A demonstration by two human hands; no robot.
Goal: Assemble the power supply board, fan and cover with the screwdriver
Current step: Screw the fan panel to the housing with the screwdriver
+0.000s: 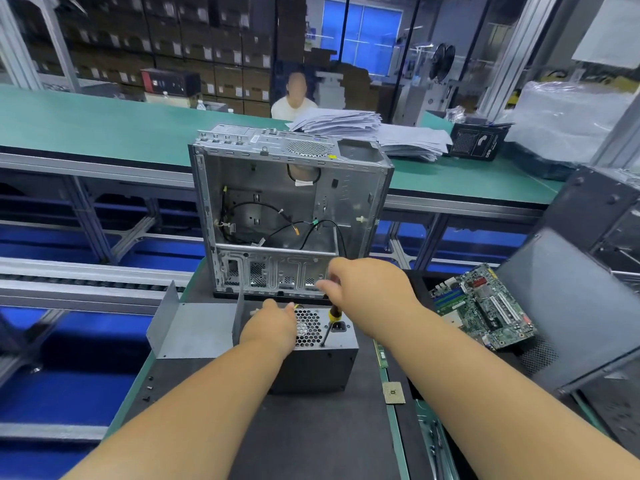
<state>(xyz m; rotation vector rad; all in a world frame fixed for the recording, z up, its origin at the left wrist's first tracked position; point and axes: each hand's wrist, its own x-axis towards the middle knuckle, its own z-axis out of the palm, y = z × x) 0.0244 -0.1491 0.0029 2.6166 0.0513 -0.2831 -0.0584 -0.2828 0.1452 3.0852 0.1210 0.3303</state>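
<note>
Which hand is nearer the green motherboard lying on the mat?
Right. The right hand, gripping the screwdriver over the power supply, sits just left of the motherboard. The left hand rests farther left, on the supply's fan grille.

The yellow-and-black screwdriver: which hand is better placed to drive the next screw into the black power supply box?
Probably the right hand: it holds the yellow-and-black screwdriver, tip on the black power supply box beside the fan grille. The left hand rests on that grille, steadying.
</note>
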